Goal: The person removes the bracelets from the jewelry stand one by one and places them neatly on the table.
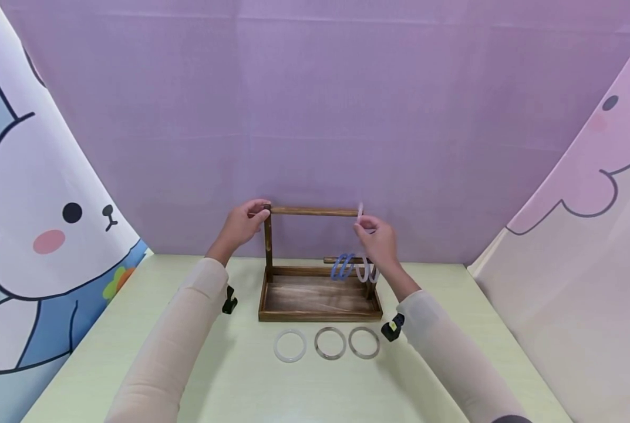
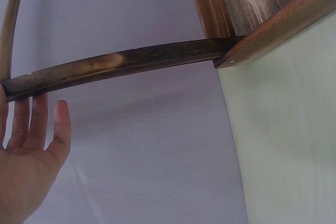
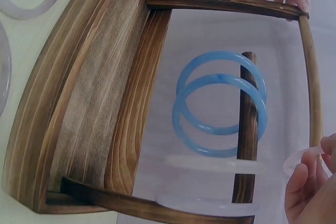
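Bangle, pale, right of frame centre: right hand pinches it at right end of upper bar, seemingly for threading. Left hand grips upper-left corner of wooden rack, likely steadying it.

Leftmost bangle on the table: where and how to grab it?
Probably the near rim of the leftmost bangle, pinched from above and the near side: it lies flat with an open centre, its far rim sits by the tray, and the middle bangle is on its right.
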Demonstrator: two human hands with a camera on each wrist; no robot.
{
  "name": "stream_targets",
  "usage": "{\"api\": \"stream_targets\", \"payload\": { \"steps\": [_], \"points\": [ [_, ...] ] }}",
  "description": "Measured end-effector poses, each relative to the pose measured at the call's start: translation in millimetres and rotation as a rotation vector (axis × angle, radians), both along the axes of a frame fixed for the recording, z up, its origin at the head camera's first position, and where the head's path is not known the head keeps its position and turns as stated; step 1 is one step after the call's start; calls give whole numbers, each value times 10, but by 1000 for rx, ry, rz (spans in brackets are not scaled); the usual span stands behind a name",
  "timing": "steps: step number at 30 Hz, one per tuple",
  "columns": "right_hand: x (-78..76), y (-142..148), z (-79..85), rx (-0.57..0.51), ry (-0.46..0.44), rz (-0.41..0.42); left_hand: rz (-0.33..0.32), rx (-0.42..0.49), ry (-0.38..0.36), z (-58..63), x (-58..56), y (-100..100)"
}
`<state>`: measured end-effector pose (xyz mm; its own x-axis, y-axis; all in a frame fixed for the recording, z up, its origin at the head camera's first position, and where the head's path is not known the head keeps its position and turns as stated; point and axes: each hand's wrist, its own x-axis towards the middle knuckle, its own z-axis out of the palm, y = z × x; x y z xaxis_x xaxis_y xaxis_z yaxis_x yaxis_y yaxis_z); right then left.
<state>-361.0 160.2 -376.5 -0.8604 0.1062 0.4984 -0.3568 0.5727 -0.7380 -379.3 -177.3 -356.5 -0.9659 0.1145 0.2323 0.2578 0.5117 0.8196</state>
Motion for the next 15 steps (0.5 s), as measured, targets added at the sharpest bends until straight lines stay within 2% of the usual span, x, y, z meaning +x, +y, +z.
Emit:
{"api": "stream_targets", "payload": {
  "steps": [9,15],
  "points": [
    [34,125,7,-12,7,19,0,1,5,2,0,6],
    [95,207,-26,21,0,2,-5,-4,3,-5,-9,14]
  ]
}}
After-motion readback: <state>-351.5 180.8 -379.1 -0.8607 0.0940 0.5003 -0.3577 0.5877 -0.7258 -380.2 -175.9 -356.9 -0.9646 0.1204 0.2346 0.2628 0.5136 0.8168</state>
